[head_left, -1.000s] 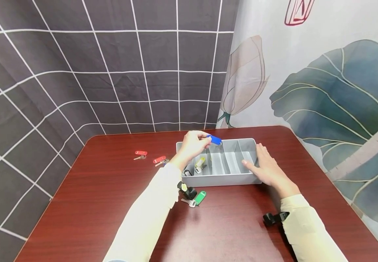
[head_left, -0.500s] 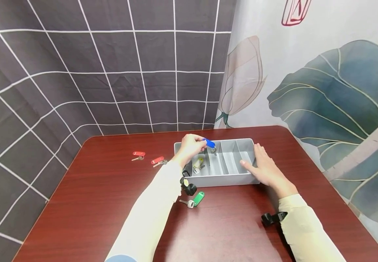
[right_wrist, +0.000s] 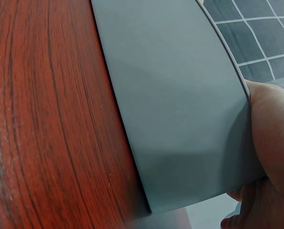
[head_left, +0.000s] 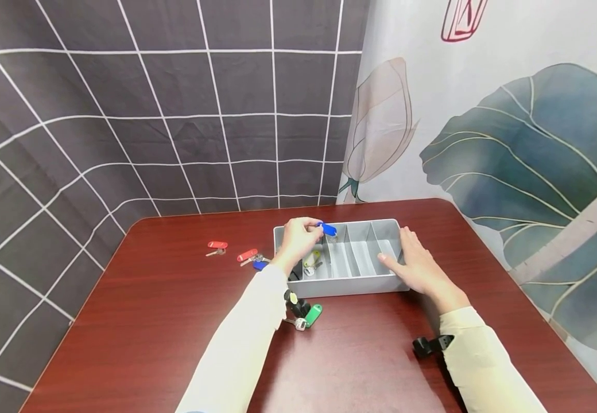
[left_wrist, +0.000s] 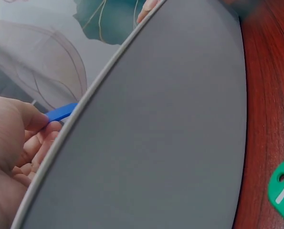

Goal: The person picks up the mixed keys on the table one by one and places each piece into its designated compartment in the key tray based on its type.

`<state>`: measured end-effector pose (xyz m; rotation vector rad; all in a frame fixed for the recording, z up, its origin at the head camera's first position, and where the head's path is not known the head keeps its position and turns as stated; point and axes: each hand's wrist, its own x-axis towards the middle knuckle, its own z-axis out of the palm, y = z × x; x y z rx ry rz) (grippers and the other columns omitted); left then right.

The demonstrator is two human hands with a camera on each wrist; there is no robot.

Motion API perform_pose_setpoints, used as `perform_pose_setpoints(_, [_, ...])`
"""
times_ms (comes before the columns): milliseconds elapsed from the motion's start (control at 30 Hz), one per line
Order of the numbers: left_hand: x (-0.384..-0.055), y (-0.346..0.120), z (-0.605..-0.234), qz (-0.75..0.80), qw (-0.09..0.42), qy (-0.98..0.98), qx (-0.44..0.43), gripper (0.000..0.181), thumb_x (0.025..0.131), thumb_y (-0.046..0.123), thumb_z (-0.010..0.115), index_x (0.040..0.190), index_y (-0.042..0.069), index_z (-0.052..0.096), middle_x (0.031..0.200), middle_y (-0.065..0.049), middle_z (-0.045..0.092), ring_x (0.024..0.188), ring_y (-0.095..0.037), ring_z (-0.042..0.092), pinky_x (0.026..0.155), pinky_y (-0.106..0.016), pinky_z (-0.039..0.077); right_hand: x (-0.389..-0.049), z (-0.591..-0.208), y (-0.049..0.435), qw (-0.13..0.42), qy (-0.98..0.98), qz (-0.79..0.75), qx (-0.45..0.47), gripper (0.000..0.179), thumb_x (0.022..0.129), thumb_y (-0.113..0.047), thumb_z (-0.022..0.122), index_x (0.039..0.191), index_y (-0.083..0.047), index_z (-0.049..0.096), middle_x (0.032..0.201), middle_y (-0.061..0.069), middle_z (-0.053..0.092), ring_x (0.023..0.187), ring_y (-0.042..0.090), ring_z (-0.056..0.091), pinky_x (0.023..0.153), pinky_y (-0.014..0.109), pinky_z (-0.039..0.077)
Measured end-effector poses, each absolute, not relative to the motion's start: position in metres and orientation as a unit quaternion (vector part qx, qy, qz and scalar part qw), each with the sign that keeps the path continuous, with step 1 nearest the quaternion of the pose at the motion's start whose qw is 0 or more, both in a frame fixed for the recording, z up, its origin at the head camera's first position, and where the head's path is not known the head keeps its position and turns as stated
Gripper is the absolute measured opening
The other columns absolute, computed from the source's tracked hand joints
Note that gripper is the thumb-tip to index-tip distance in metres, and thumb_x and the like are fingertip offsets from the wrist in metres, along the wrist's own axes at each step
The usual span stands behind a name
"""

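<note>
In the head view, my left hand (head_left: 298, 238) pinches a blue key tag (head_left: 328, 229) between thumb and fingers, over the back part of a grey divided tray (head_left: 350, 285). A key dangles from this tag inside the tray. The left wrist view shows the pinched tag just behind the tray's rim. My right hand (head_left: 422, 264) holds the tray's right end, fingers along the outer side and thumb over the front rim. A yellow key tag (head_left: 313, 258) with keys lies in a left compartment. Something dark in the leftmost compartment is partly hidden by my left wrist.
On the table (head_left: 174, 332), two red key tags, one farther left (head_left: 218, 245) and one nearer the tray (head_left: 247, 255), lie with keys. Another blue tag (head_left: 260, 265) shows beside my left sleeve. A green tag (head_left: 313, 315) with a key lies before the tray. Curtains hang behind.
My left hand has moved slightly left and lower with the blue key tag, closer over the tray. My right hand keeps its place on the tray's end.
</note>
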<state>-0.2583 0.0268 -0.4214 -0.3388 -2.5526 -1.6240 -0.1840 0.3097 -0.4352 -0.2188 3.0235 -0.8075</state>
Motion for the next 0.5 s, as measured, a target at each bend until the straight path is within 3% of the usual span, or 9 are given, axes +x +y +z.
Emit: perform_pose_setpoints(500, [-0.2553, 0.0301, -0.4275, -0.452, 0.092, -0.877, -0.137, 0.016, 0.086, 0.015, 0.069, 0.099, 0.008, 0.075, 0.084, 0.000, 0.073, 0.075, -0.011, 0.068, 0.067, -0.023, 0.051, -0.1862, -0.4383, 0.3121, 0.002, 0.963, -0.260, -0.070, 0.102, 0.089, -0.064, 0.048, 0.153, -0.002, -0.002, 0.158, 0.024, 0.002, 0.144, 0.043, 0.001, 0.105, 0.069, 0.010])
